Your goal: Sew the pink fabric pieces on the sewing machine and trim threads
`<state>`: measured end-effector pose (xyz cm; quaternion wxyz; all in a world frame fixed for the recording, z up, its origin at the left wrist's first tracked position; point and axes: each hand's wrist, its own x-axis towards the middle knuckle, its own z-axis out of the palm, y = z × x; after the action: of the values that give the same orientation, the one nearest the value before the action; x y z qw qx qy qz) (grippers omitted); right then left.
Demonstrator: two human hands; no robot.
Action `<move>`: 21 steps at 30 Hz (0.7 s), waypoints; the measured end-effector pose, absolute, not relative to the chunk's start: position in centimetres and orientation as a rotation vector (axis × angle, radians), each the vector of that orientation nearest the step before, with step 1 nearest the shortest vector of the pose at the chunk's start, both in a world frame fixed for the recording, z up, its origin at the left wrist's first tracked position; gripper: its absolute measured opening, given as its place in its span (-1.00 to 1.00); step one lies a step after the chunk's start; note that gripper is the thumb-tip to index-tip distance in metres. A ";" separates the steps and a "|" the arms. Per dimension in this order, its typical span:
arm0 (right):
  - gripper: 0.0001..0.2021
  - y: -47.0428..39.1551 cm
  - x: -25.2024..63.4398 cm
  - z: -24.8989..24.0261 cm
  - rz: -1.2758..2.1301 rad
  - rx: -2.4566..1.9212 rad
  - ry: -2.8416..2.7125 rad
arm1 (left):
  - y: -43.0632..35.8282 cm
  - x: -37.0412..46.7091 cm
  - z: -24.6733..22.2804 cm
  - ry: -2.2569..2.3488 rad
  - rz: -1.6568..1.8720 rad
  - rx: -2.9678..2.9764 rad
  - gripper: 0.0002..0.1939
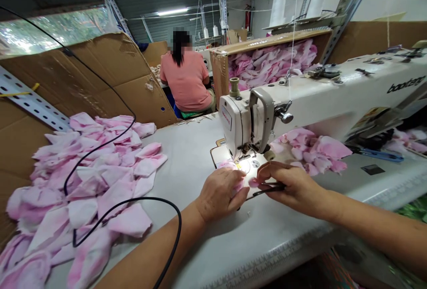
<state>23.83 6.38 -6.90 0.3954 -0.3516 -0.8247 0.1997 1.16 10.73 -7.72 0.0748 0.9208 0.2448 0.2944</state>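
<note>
Under the needle of a white sewing machine lies a small pink fabric piece, lit by the machine's lamp. My left hand is closed on that piece just in front of the needle, thumb and forefinger on either side of it; part of it is hidden under the fingers. To the right, my right hand is closed around a slim dark metal tool, its exact kind unclear. The right fingertips are also close to a pink scrap edge; whether they grip it I cannot tell.
A large heap of pink-and-white fabric pieces covers the table's left side, with a black cable looping over it. More pink pieces lie behind my right hand, near blue-handled scissors. A person sits beyond cardboard.
</note>
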 end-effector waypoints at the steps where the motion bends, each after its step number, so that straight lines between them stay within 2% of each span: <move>1: -0.90 6.5 23.3 -7.1 0.525 -0.885 -2.075 | 10.7 1.2 -7.7 0.735 0.896 2.758 -0.81; 8: -0.90 7.5 21.7 -8.1 0.579 -0.868 -2.006 | 10.8 1.2 -7.7 0.708 0.950 2.749 -0.85; 14: -0.99 7.3 21.4 -8.3 0.645 -0.934 -1.940 | 10.8 1.2 -7.9 0.739 0.942 2.680 -0.84; 17: -0.91 7.0 22.2 -8.0 0.686 -1.000 -1.944 | 10.9 1.2 -7.9 0.719 0.951 2.655 -0.85; 21: -0.83 6.6 24.0 -7.8 0.523 -1.068 -2.049 | 10.9 1.3 -7.8 0.724 0.952 2.640 -0.84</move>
<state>24.03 6.60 -7.75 0.3768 -0.4177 -0.8011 0.2044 1.29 10.94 -7.79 0.1212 0.9042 0.2480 0.3260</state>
